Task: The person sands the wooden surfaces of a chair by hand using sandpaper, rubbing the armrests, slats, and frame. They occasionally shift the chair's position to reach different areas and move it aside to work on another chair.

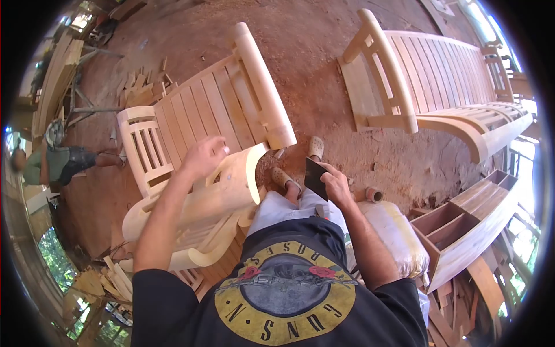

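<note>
My right hand (335,182) grips a dark, thin rectangular sheet that looks like sandpaper (315,178), in front of my thighs. My left hand (205,157) is over the near side of a pale wooden bench (202,104), overlapping its seat slats and curved back rail. Its fingers are curled in, with nothing showing in them. The bench has a thick rounded armrest post (263,87) on its right and a slatted arm (149,147) on its left.
A second slatted bench (439,72) stands at the upper right. To my right are a stuffed sack (393,234) and a wooden box with compartments (462,225). Scrap wood (139,87) lies on the dirt floor (312,75). Another person (55,162) is at the far left.
</note>
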The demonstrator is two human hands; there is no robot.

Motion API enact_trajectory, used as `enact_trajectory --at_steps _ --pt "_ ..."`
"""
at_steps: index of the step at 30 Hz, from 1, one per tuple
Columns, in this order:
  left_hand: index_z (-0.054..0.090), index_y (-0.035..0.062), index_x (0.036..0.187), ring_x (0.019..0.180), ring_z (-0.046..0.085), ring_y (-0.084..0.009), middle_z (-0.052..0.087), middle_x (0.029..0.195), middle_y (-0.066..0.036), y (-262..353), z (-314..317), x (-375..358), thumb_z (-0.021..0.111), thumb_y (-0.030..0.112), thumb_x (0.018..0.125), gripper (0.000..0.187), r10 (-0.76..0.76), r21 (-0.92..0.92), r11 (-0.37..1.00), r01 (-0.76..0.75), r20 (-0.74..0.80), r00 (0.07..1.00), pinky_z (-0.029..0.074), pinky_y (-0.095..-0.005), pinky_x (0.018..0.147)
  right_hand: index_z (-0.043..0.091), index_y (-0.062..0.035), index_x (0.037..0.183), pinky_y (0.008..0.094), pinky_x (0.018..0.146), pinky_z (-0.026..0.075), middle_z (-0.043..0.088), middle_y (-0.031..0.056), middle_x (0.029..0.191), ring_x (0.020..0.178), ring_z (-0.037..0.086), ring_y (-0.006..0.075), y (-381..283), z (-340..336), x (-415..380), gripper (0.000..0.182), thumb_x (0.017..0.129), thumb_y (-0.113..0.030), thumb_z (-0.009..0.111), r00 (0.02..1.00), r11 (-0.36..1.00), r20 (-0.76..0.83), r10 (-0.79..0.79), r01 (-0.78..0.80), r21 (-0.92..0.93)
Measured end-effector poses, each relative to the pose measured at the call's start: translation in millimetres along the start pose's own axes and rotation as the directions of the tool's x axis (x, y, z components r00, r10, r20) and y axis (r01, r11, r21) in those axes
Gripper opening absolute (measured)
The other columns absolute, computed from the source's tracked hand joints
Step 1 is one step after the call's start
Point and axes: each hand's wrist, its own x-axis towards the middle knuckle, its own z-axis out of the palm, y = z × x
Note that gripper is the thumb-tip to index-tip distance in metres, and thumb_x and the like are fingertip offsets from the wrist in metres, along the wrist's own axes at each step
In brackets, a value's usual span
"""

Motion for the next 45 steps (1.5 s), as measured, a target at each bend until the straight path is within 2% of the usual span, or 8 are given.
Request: enact_trajectory --at_steps 10,19,23,26,29,32,37,45 --pt "0.071 0.001 0.118 0.106 0.071 -0.0317 0.073 0.114 -0.017 56 10 -90 0.068 0.023 0.097 0.031 -0.16 -0.601 0.791 -0.119 -0.391 0.906 0.055 -0.0391 0.094 0.062 0.005 0.129 0.0376 0.101 0.051 0.069 0.0143 0.117 0.109 0.066 0.0249 -90 -29 30 0.044 0.09 -0.011 0.053 0.984 0.737 0.168 0.067 -0.162 0.656" --pt "0.055 -0.0002 0.14 0.107 0.067 -0.0153 0.069 0.12 -0.01 137 14 -48 0.066 0.02 0.102 0.044 -0.404 -0.9 0.428 -0.08 -0.27 0.874 0.054 -0.0308 0.091 0.058 0.0029 0.13 0.0434 0.111 0.047 0.067 0.0161 0.123 0.118 0.064 0.0288 -222 -2 108 0.042 0.091 -0.012 0.058 0.846 0.85 0.525 -0.092 -0.209 0.484" --pt "0.06 -0.0026 0.126 0.088 0.068 -0.011 0.069 0.103 -0.006 179 41 0 0.065 0.016 0.104 0.029 -0.542 -0.982 0.002 -0.187 -0.158 0.825 0.055 -0.0271 0.078 0.056 0.0033 0.132 0.04 0.108 0.048 0.066 0.0156 0.124 0.116 0.064 0.027 -255 -8 152 0.044 0.091 -0.011 0.063 0.742 0.921 0.67 -0.018 -0.249 0.3" --pt "0.063 -0.0025 0.116 0.078 0.067 -0.0101 0.069 0.093 -0.005 209 57 22 0.066 0.014 0.103 0.021 -0.697 -0.967 -0.118 -0.225 -0.081 0.712 0.055 -0.0264 0.072 0.058 0.002 0.131 0.0383 0.101 0.051 0.067 0.0129 0.121 0.114 0.065 0.0237 -264 -16 177 0.039 0.094 -0.01 0.062 0.736 0.988 0.676 0.041 -0.129 0.079" --pt "0.064 -0.0022 0.112 0.074 0.067 -0.0096 0.069 0.088 -0.005 232 68 33 0.068 0.013 0.102 0.019 -0.805 -0.927 -0.189 -0.322 -0.041 0.592 0.055 -0.0257 0.068 0.054 0.0006 0.14 0.0434 0.104 0.051 0.064 0.0185 0.135 0.123 0.063 0.0311 -274 -22 175 0.052 0.092 -0.014 0.067 0.779 0.815 0.585 -0.225 0.479 -0.326" --pt "0.064 -0.0022 0.112 0.074 0.067 -0.0105 0.069 0.088 -0.004 245 72 38 0.068 0.013 0.101 0.019 -0.835 -0.898 -0.244 -0.367 0.002 0.55 0.056 -0.0258 0.068 0.051 -0.0015 0.144 0.0465 0.107 0.05 0.059 0.0235 0.143 0.13 0.058 0.0388 -276 -37 190 0.061 0.089 -0.02 0.071 0.329 0.324 0.843 -0.425 0.925 -0.198" --pt "0.068 -0.001 0.11 0.079 0.066 -0.0106 0.069 0.092 -0.005 271 87 55 0.07 0.017 0.099 0.021 -0.822 -0.781 -0.421 -0.461 0.113 0.559 0.053 -0.0259 0.07 0.039 0.0037 0.154 0.0511 0.116 0.041 0.052 0.0299 0.147 0.137 0.051 0.0474 -279 -27 160 0.083 0.083 -0.019 0.076 -0.036 0.136 0.98 -0.195 0.989 0.064" --pt "0.071 -0.0016 0.109 0.094 0.069 -0.0148 0.073 0.098 -0.008 280 133 43 0.075 0.02 0.095 0.026 -0.907 -0.923 -0.1 -0.371 -0.069 0.415 0.055 -0.0287 0.082 0.051 -0.0022 0.146 0.052 0.088 0.057 0.069 0.0302 0.117 0.107 0.067 0.0496 -220 2 168 0.06 0.086 -0.002 0.06 -0.049 0.313 0.981 0.188 0.95 -0.012"
